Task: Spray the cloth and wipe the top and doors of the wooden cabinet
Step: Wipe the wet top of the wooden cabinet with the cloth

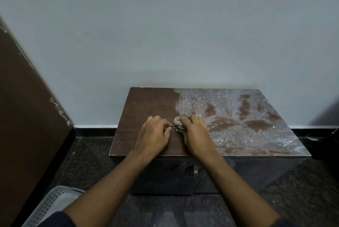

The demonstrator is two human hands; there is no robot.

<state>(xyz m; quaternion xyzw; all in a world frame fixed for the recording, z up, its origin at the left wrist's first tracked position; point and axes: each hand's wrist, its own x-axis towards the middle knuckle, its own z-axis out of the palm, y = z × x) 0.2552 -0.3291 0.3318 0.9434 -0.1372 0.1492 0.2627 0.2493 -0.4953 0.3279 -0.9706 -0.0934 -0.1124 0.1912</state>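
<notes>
A low dark wooden cabinet (146, 105) stands against the pale wall. The right part of its top (238, 116) is covered with wet, soapy streaks, while the left part looks dry and brown. My right hand (196, 135) presses a crumpled grey-white cloth (178, 124) onto the top near the middle, at the edge of the wet area. My left hand (156, 133) rests flat on the dry wood just left of the cloth, fingers curled, holding nothing. The two dark doors (165, 175) face me below, with a small metal handle (195, 170) between them.
A tall brown board (27, 116) leans at the left. A white perforated basket (53, 203) sits on the dark speckled floor (88, 153) at the lower left. A black skirting runs along the wall behind the cabinet.
</notes>
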